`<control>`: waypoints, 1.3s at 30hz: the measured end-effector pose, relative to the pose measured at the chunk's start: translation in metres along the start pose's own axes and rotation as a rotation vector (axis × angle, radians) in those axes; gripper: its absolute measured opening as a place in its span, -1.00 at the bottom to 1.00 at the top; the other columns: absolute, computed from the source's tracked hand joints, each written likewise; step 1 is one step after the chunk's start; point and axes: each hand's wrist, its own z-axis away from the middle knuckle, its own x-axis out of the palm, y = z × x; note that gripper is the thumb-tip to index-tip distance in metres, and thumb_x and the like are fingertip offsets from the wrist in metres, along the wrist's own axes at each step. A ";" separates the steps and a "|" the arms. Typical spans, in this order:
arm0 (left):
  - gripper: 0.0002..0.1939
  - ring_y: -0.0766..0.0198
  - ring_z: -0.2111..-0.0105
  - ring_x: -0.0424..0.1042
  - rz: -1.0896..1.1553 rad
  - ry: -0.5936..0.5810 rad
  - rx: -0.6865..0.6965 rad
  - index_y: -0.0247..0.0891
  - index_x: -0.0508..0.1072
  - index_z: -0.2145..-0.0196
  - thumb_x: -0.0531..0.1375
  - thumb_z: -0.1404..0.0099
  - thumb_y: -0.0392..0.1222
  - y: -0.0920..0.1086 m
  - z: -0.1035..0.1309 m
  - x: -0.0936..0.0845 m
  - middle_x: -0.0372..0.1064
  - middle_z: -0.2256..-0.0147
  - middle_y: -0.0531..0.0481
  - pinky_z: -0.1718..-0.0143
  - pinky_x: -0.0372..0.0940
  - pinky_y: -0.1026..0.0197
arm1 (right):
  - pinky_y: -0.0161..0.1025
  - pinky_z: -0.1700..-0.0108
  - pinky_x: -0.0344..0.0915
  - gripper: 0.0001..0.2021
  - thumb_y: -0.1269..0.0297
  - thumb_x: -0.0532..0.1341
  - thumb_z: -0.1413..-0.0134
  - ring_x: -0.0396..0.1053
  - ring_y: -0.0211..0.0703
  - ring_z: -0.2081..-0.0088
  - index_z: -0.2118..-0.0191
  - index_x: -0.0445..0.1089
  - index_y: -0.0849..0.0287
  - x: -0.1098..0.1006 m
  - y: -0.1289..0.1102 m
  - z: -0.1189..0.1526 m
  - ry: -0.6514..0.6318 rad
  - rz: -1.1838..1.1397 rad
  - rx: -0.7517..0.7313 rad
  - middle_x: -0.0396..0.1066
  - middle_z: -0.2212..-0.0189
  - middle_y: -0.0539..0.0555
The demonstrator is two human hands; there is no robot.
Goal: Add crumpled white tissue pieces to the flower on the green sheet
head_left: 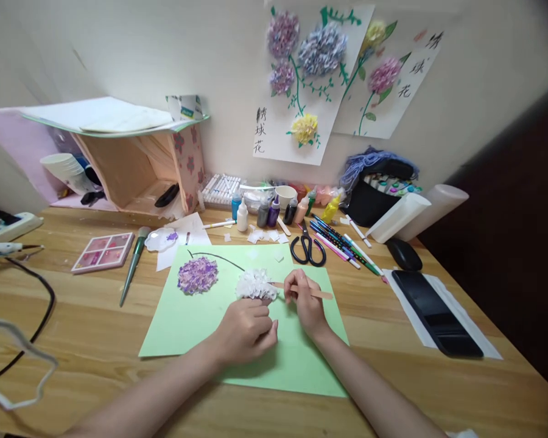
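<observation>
My right hand (305, 301) pinches a wooden craft stick (322, 294), whose far end reaches the right side of a white ruffled paper flower (254, 284). Curled in at that flower's lower edge is my left hand (246, 331); its fingertips are partly hidden, and I cannot make out what is between them. Both hands are over a light green sheet (182, 334). To the left on the same sheet sits a purple ruffled flower (198, 275), with a dark drawn stem (223, 259) curving above toward the white one.
Black scissors (307, 250) and several pens (342, 243) lie behind the sheet, near small paint bottles (273, 213). Left are a makeup brush (134, 267) and a pink palette (103, 252). A phone (436, 313) and mouse (404, 254) lie right. Finished flower pictures (296, 85) hang on the wall.
</observation>
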 end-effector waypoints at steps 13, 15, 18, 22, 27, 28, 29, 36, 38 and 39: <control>-0.77 0.04 0.23 0.39 -0.168 -0.364 -0.437 -0.31 0.44 0.32 0.24 -0.05 -0.14 -0.059 -0.102 0.010 0.42 0.28 -0.18 0.30 0.26 0.14 | -0.35 0.47 0.16 -0.74 0.04 0.05 -0.15 0.21 -0.27 0.53 0.40 0.15 0.11 -0.010 0.009 -0.023 0.451 -0.076 -0.031 0.25 0.56 -0.06; -0.78 -0.01 0.23 0.40 -0.189 -0.361 -0.436 -0.36 0.45 0.31 0.22 -0.06 -0.20 -0.057 -0.107 0.025 0.42 0.28 -0.25 0.28 0.26 0.10 | -0.34 0.45 0.17 -0.76 0.05 0.04 -0.17 0.21 -0.25 0.50 0.39 0.14 0.10 -0.012 0.009 -0.023 0.472 -0.062 -0.046 0.24 0.54 -0.05; -0.85 0.01 0.25 0.42 -0.215 -0.346 -0.466 -0.39 0.47 0.36 0.12 -0.10 -0.34 -0.057 -0.110 0.037 0.43 0.31 -0.29 0.28 0.26 0.10 | -0.34 0.44 0.16 -0.74 0.03 0.03 -0.17 0.20 -0.24 0.49 0.39 0.12 0.10 -0.012 0.007 -0.022 0.479 -0.055 -0.060 0.22 0.54 -0.05; -0.82 0.09 0.31 0.44 -0.190 -0.320 -0.518 -0.35 0.49 0.42 0.07 -0.15 -0.36 -0.066 -0.112 0.031 0.46 0.38 -0.20 0.31 0.25 0.15 | -0.34 0.44 0.15 -0.73 0.02 0.02 -0.18 0.19 -0.25 0.49 0.38 0.12 0.11 -0.012 0.004 -0.021 0.463 -0.052 -0.071 0.23 0.54 -0.05; -0.76 0.19 0.31 0.44 -0.072 -0.241 -0.571 -0.27 0.50 0.33 0.05 -0.28 -0.17 -0.075 -0.094 -0.012 0.50 0.29 -0.08 0.31 0.26 0.23 | -0.33 0.47 0.15 -0.68 0.03 -0.01 -0.20 0.19 -0.27 0.53 0.46 0.20 0.13 -0.010 0.000 -0.017 0.295 -0.058 -0.079 0.27 0.58 -0.04; -0.76 0.21 0.31 0.44 0.044 -0.178 -0.585 -0.27 0.51 0.34 0.08 -0.27 -0.13 -0.074 -0.086 -0.024 0.51 0.31 -0.06 0.29 0.27 0.23 | -0.33 0.49 0.15 -0.63 0.02 -0.03 -0.21 0.19 -0.27 0.56 0.51 0.20 0.14 -0.009 0.000 -0.015 0.234 -0.067 -0.078 0.25 0.62 -0.04; -0.76 0.21 0.31 0.44 0.143 -0.123 -0.601 -0.26 0.52 0.34 0.11 -0.25 -0.10 -0.073 -0.076 -0.035 0.52 0.31 -0.04 0.27 0.27 0.23 | -0.33 0.52 0.14 -0.59 0.01 -0.05 -0.21 0.19 -0.27 0.59 0.54 0.21 0.14 -0.008 -0.001 -0.012 0.168 -0.078 -0.076 0.24 0.65 -0.04; -0.81 0.28 0.49 0.43 0.469 -0.057 -0.773 -0.25 0.57 0.46 0.25 -0.10 -0.08 -0.051 -0.015 -0.059 0.54 0.45 -0.01 0.52 0.23 0.31 | -0.31 0.53 0.11 -0.58 0.03 -0.07 -0.24 0.17 -0.27 0.63 0.50 0.29 0.15 0.000 -0.001 0.010 -0.298 0.052 -0.073 0.25 0.71 -0.05; -0.85 0.31 0.52 0.40 0.473 -0.057 -0.770 -0.24 0.56 0.48 0.27 -0.07 -0.12 -0.048 -0.008 -0.055 0.53 0.48 0.01 0.54 0.21 0.32 | -0.31 0.49 0.13 -0.57 0.04 -0.09 -0.26 0.19 -0.26 0.60 0.50 0.29 0.15 0.001 -0.002 0.012 -0.378 0.137 -0.092 0.27 0.68 -0.04; -0.87 0.32 0.52 0.40 0.481 -0.066 -0.769 -0.24 0.57 0.48 0.27 -0.07 -0.13 -0.047 -0.006 -0.053 0.54 0.48 0.02 0.53 0.21 0.32 | -0.31 0.48 0.13 -0.58 0.05 -0.09 -0.27 0.20 -0.26 0.58 0.50 0.29 0.15 0.001 -0.002 0.013 -0.405 0.173 -0.098 0.28 0.66 -0.04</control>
